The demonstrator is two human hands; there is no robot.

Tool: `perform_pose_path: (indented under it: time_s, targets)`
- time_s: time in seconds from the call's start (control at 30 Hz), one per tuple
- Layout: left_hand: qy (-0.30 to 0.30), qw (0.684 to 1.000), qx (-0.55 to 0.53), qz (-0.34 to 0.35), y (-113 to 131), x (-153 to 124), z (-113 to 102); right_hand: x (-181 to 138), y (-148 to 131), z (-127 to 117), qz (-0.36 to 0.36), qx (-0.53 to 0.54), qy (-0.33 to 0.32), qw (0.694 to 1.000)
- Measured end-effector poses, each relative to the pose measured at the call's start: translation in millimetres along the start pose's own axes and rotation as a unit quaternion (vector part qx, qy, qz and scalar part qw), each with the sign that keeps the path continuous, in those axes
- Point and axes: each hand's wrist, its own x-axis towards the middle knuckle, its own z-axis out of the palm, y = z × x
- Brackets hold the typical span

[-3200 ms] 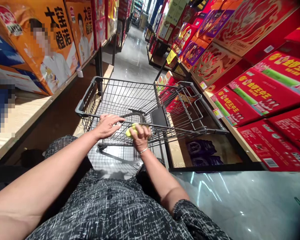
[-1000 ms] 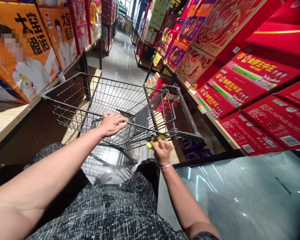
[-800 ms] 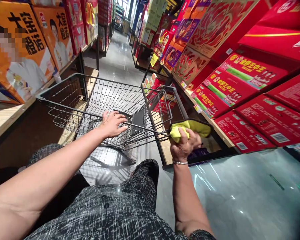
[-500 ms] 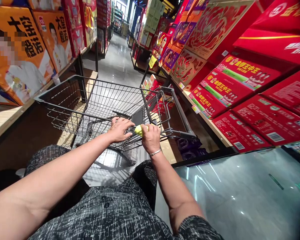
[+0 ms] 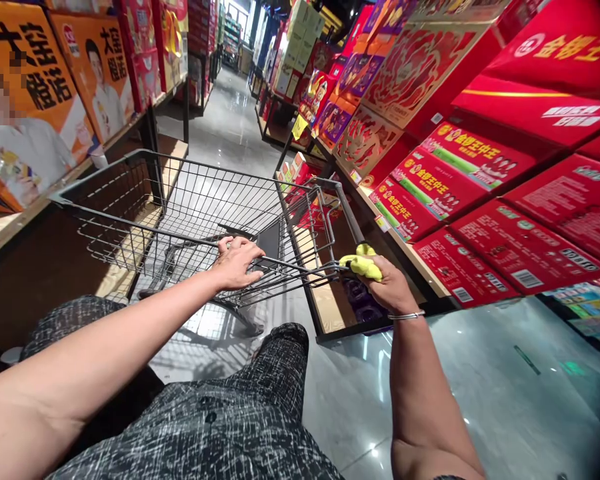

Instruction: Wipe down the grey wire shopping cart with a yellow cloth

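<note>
"Gripping what, was the right hand (image 5: 387,283)?"
"A bunched yellow cloth (image 5: 363,265), at the cart (image 5: 273,240) corner between handle (image 5: 351,215) and near rail (image 5: 180,235)."
"And the left hand (image 5: 237,263)?"
"Bent over the rail's middle. I couldn't tell if it squeezed."
"Which way was the cart?"
"Long ways, left to right, before both hands. The right was nearer the handle."

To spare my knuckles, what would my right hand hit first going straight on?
Probably the grey metal shopping cart, near its handle; the yellow cloth in your right hand seems against it, though depth is unclear.
</note>
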Motion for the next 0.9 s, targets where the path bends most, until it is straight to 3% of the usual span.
perform_pose_path:
  time_s: [0.07,0.33,0.5,0.57,0.73,0.8,0.9]
  targets:
    - [-0.004,1.0,0.006,-0.001,-1,2,1,1,-5,2,-0.004,-0.013,-0.012,1.0]
    - [-0.037,0.999,0.014,-0.011,-19,18,-4,-8,-29,13,0.014,-0.076,0.05,0.996]
    - [-0.027,0.997,0.019,-0.064,-30,25,-11,-18,-65,17,-0.037,-0.08,0.032,0.996]
    - [-0.018,0.999,0.001,-0.046,-20,23,-14,-21,-86,16,-0.076,-0.056,0.001,0.996]
    - [-0.007,0.984,-0.148,0.096,30,6,-19,-22,-130,13,-0.172,0.063,-0.069,0.981]
    - [0.002,0.976,-0.197,0.097,40,-2,-22,-19,-142,14,-0.196,0.132,-0.072,0.969]
    - [0.029,0.973,-0.223,0.06,36,-10,-28,-10,-148,21,-0.208,0.194,-0.051,0.957]
